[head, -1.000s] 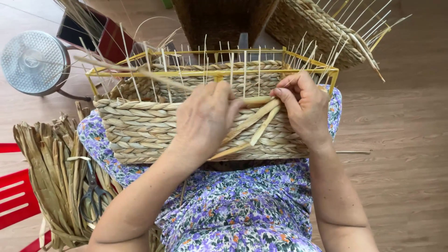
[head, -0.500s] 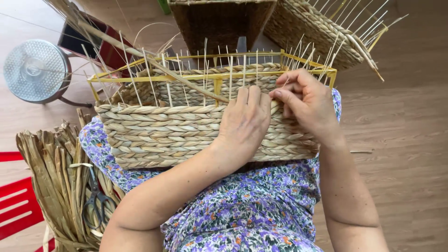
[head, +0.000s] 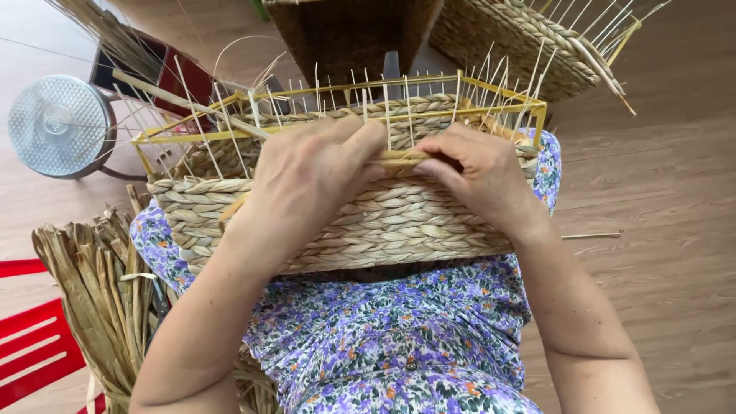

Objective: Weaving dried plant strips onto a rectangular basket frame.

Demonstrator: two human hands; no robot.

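On the person's lap, against a purple flowered dress, rests a half-woven basket of braided straw built on a yellow wire frame, with thin pale stakes standing up all around its rim. Nothing shows inside the basket beyond its own far wall. The left hand lies over the basket's near rim, fingers closed down on a flat straw strand; the right hand pinches the same strand just beside it. Left of the basket, a bundle of dried leaves stands on the floor. Beyond the basket sit a dark woven box and another staked basket; a round metal fan lies far left.
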